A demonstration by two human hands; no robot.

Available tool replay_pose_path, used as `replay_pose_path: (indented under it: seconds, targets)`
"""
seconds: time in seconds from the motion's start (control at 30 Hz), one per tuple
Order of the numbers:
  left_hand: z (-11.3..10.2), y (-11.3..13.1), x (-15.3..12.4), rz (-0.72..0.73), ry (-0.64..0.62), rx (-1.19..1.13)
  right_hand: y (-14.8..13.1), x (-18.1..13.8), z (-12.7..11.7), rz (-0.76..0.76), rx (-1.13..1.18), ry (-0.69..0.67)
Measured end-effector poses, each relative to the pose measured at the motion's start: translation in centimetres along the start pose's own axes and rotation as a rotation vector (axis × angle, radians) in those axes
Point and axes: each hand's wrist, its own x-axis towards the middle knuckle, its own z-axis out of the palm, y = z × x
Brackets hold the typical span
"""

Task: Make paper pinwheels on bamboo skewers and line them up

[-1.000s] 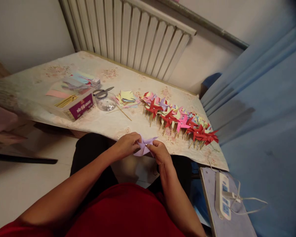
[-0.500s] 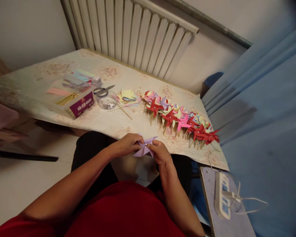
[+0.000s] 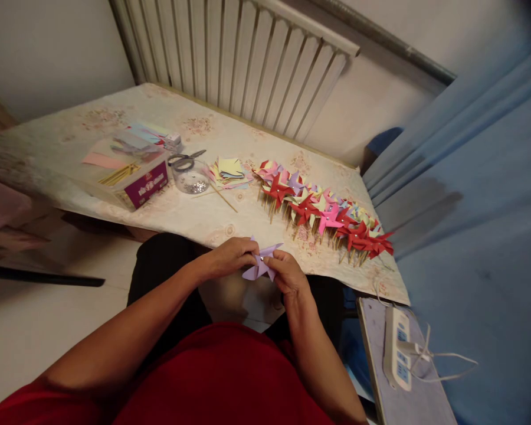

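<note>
Lilac paper pinwheel (image 3: 260, 270), one, held between both hands just off the near edge of the table (image 3: 194, 221); face turned up toward the wearer, longest visible spread running from lower left to upper right, a small shiny stud (image 3: 261, 259) at the hub. Left hand (image 3: 234, 257): fingers curled, pinching the left-hand blades. Right hand (image 3: 289, 275): thumb and forefinger nearly closed, gripping the paper beside the stud. On the floral cloth beyond: one thin stick (image 3: 225, 199); stacked paper pieces (image 3: 230, 169), pale yellow uppermost; clear round tub (image 3: 190, 184) of silvery bits, dark-handled scissors (image 3: 184, 161) at its far rim; box (image 3: 148, 184) with purple label, white characters too small to read, sticks inside. To the right, rows of pinwheels (image 3: 307, 209) on sticks, mostly red and pink in front.
</note>
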Motion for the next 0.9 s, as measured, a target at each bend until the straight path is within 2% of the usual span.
replay_pose_path:
  seconds: [0.33, 0.47, 0.57, 0.63, 0.77, 0.83, 0.9]
  targets:
    - [0.3, 0.1, -0.1, -0.028, 0.053, -0.008, 0.3, 0.1, 0.1, 0.009, -0.011, 0.02]
    - [0.6, 0.0, -0.3, -0.064, 0.117, -0.083, 0.5, 0.2, 0.1, 0.003, 0.029, 0.029]
    - [0.6, -0.3, -0.6, -0.142, 0.232, -0.214, 0.6, 0.4, -0.1, -0.013, 0.073, 0.066]
    - [0.6, -0.6, -0.9, -0.163, 0.381, -0.227, 0.7, 0.7, -0.2, -0.031, 0.089, 0.116]
    - [1.3, -0.3, -2.0, -0.2, 0.724, -0.032, 0.9, 1.2, -0.3, -0.088, 0.083, 0.238]
    - [2.3, 0.2, -2.6, -0.22, 0.784, 0.042, 1.1, 1.5, -0.1, -0.121, 0.075, 0.279]
    - [3.7, 0.7, -3.1, -0.196, 0.726, 0.012, 1.4, 1.7, 0.0, -0.159, 0.065, 0.313]
